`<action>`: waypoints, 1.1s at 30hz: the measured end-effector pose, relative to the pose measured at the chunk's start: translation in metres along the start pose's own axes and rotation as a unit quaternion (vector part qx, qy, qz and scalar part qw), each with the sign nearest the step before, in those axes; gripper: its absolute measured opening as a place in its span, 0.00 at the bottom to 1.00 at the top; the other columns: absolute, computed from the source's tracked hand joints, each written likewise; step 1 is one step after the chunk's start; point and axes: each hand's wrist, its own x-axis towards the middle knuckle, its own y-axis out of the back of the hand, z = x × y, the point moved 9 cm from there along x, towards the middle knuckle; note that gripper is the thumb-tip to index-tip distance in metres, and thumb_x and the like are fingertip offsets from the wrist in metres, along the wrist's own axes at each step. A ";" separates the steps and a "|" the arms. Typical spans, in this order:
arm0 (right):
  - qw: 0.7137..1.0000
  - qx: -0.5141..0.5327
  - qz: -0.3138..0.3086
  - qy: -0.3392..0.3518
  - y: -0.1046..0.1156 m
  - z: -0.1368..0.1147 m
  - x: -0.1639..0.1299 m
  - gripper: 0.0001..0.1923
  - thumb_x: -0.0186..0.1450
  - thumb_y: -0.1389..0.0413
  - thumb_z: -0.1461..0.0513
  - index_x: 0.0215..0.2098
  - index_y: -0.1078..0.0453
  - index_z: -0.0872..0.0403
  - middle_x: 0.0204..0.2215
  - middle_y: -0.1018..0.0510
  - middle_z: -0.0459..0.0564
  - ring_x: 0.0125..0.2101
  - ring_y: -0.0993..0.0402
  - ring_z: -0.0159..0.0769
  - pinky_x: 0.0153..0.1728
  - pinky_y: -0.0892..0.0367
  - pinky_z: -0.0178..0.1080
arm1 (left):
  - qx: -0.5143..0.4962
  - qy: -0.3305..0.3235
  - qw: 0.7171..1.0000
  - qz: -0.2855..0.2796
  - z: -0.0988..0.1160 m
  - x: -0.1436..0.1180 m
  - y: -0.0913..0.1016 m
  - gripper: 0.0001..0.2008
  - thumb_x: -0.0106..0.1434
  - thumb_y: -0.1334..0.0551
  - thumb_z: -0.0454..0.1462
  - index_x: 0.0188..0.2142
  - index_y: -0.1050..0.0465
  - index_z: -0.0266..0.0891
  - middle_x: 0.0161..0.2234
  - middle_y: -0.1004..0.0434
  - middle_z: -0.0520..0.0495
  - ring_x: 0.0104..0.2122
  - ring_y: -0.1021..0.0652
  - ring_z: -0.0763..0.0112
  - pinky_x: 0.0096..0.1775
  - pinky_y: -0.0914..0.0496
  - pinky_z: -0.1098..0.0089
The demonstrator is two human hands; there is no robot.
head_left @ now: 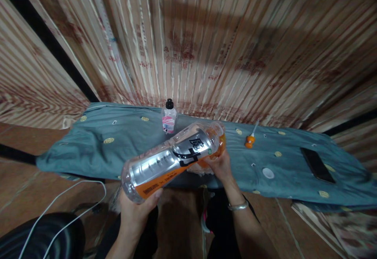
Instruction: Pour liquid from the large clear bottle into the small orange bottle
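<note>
Holding big bottle (pixel 167 158) by the base in left hand (pixel 137 206), thumb on near side. Slanted, base at left hand, neck by right hand (pixel 219 168). Closed round orange container (pixel 220 147) with right hand, right at bottle's neck; exact contact hidden by overlap. Wearing bracelet (pixel 238 206) on right wrist. Both over table (pixel 129 133), covered in teal cloth. Beyond hands, near bottle: pump bottle (pixel 169 120), upright, black top. To right of right hand: orange dropper (pixel 250 141) lying farther back, white disc (pixel 268 173) lying nearer, phone (pixel 317 165) farthest right. Below left hand, off to its left: white cable (pixel 63 188) over black stool (pixel 44 233).
</note>
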 end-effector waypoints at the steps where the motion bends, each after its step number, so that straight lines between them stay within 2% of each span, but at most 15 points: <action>1: 1.000 -0.001 0.001 0.002 0.000 0.000 0.000 0.42 0.48 0.30 0.53 0.58 0.34 0.54 0.52 0.19 0.58 0.50 0.20 0.51 0.53 0.25 0.51 | 0.000 -0.004 1.000 -0.001 0.001 0.000 0.000 0.38 0.42 0.23 0.52 0.49 0.30 0.41 0.51 0.25 0.39 0.51 0.23 0.50 0.53 0.28 0.53; 4: 1.000 -0.002 0.000 -0.004 0.000 0.001 0.000 0.40 0.48 0.30 0.53 0.57 0.33 0.53 0.49 0.17 0.56 0.47 0.18 0.50 0.50 0.23 0.49 | 0.003 -0.008 1.000 -0.002 0.000 0.003 0.001 0.41 0.42 0.24 0.52 0.52 0.31 0.40 0.51 0.24 0.39 0.51 0.22 0.48 0.54 0.28 0.51; 9: 1.000 -0.001 -0.004 -0.014 0.000 0.004 -0.001 0.40 0.48 0.29 0.54 0.57 0.33 0.53 0.50 0.18 0.56 0.47 0.18 0.50 0.50 0.23 0.49 | 0.007 -0.009 1.000 -0.012 -0.002 0.004 0.003 0.44 0.40 0.23 0.50 0.55 0.32 0.41 0.53 0.24 0.38 0.48 0.20 0.51 0.51 0.25 0.56; 15: 1.000 0.000 0.007 -0.002 0.001 0.001 -0.002 0.38 0.49 0.30 0.55 0.56 0.33 0.52 0.49 0.17 0.55 0.47 0.18 0.49 0.51 0.24 0.50 | 0.009 -0.025 0.999 -0.018 0.001 0.004 0.003 0.38 0.43 0.24 0.51 0.52 0.30 0.40 0.43 0.21 0.43 0.42 0.19 0.55 0.51 0.26 0.56; 20: 1.000 0.000 0.001 -0.011 0.000 0.004 -0.001 0.36 0.49 0.30 0.54 0.54 0.32 0.52 0.49 0.17 0.56 0.47 0.18 0.50 0.51 0.24 0.50 | 0.016 -0.027 0.999 -0.035 -0.002 0.005 0.003 0.39 0.44 0.24 0.48 0.53 0.32 0.40 0.41 0.20 0.44 0.42 0.19 0.54 0.49 0.25 0.56; 26: 1.000 0.000 0.000 -0.011 0.001 0.006 -0.002 0.38 0.49 0.29 0.55 0.55 0.33 0.52 0.49 0.18 0.56 0.46 0.18 0.49 0.51 0.24 0.50 | 0.016 -0.019 0.999 -0.024 -0.003 0.001 0.003 0.28 0.46 0.24 0.48 0.43 0.27 0.38 0.38 0.19 0.44 0.44 0.19 0.55 0.50 0.25 0.58; 33: 1.000 -0.002 0.001 -0.006 0.002 0.009 -0.002 0.39 0.49 0.29 0.54 0.56 0.34 0.52 0.49 0.18 0.56 0.46 0.18 0.49 0.51 0.24 0.49 | -0.006 -0.037 0.998 -0.052 -0.006 0.006 0.003 0.34 0.45 0.23 0.43 0.51 0.29 0.38 0.39 0.18 0.45 0.41 0.18 0.59 0.45 0.23 0.63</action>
